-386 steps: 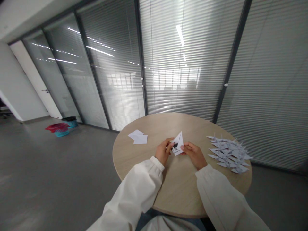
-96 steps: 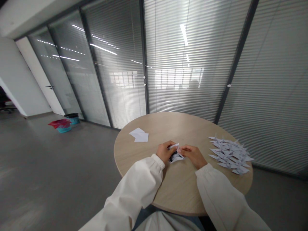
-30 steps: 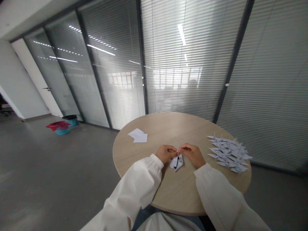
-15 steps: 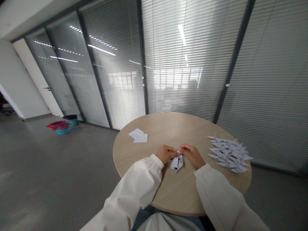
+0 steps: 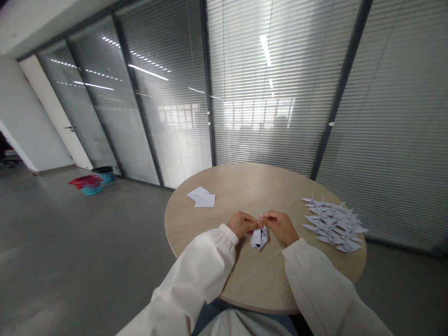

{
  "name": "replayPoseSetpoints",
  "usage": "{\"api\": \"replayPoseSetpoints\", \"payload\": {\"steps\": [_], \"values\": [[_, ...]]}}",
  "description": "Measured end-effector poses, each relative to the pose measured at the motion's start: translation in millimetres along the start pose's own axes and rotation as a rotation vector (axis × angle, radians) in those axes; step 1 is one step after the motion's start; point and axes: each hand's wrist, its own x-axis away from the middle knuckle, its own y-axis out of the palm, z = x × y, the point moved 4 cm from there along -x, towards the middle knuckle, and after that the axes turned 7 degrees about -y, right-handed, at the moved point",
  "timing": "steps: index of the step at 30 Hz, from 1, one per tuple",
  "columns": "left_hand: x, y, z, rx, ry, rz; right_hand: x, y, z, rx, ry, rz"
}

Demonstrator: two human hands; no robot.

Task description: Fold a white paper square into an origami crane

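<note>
A small folded white paper piece [image 5: 259, 237] with dark print lies on the round wooden table [image 5: 245, 186] between my hands. My left hand [image 5: 241, 223] and my right hand [image 5: 280, 226] meet at its far tip, fingertips pinched together on the paper. Both wrists rest near the tabletop, in cream sleeves. The narrow end of the paper points toward me.
A heap of several folded paper cranes [image 5: 332, 223] lies at the table's right. Two flat white sheets [image 5: 202, 197] lie at the left. Glass walls with blinds stand behind the table. A red and a teal basket [image 5: 89, 183] sit on the floor far left.
The paper has gone from a wide upright triangle to a narrow folded shape lying flat. In the last second my fingertips have stayed pinched at its far tip, and the piece looks slightly narrower.
</note>
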Motion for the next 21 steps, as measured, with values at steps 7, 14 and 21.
{"api": "replayPoseSetpoints", "payload": {"steps": [7,14,21], "values": [[0.8,-0.3,-0.2,-0.006,0.015,-0.001,0.5,2.0,-0.2,-0.103,0.028,-0.060],[-3.1,0.6,-4.2,0.027,0.004,-0.015,0.6,-0.1,-1.0,-0.002,-0.012,-0.018],[-8.4,5.5,-6.3,0.250,0.099,-0.122,-0.4,-16.3,3.8,0.021,0.035,0.254]]}}
